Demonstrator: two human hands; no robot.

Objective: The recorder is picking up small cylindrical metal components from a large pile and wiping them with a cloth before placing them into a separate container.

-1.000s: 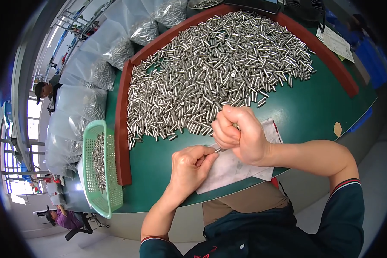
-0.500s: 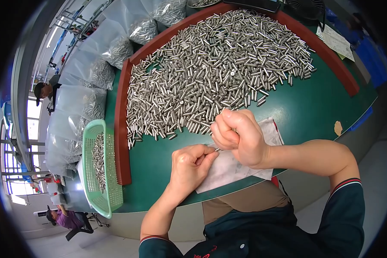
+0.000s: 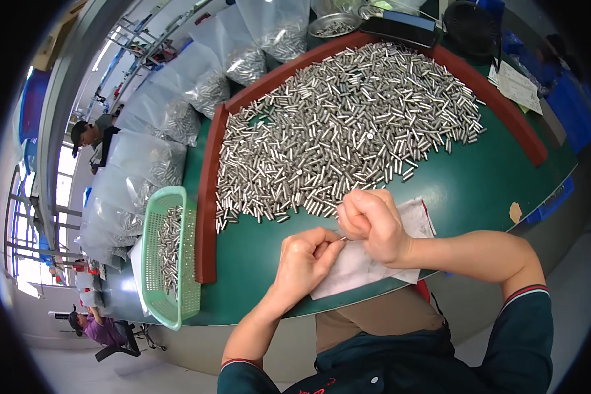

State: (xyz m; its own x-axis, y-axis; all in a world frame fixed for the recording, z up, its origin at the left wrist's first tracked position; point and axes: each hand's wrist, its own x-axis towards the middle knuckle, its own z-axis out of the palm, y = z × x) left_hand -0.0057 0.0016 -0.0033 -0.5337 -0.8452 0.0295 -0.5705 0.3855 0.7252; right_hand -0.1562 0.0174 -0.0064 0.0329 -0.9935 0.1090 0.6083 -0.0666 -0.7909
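Observation:
My left hand (image 3: 304, 261) is pinched, its thumb and forefinger closed on a small shiny metal pin (image 3: 343, 239), of which only the tip shows. Right beside it, my right hand (image 3: 379, 228) is curled into a fist at the pin's other side; whatever its fingers may hold is hidden. Both hands hover over a white, smudged sheet (image 3: 345, 272) at the table's near edge. Beyond them spreads a large heap of short metal pins (image 3: 348, 125) on the green table top (image 3: 453, 184).
Red-brown rails (image 3: 207, 217) border the heap. To the left stand a green basket (image 3: 148, 262) of pins and several clear plastic bags (image 3: 207, 79) of them. At the back are a metal bowl (image 3: 335, 34) and a dark flat device (image 3: 400, 27); papers (image 3: 517, 88) lie far right.
The whole view has shifted, so the table and heap sit lower and more to the right. My hands keep nearly the same pose, left pinching, right in a fist.

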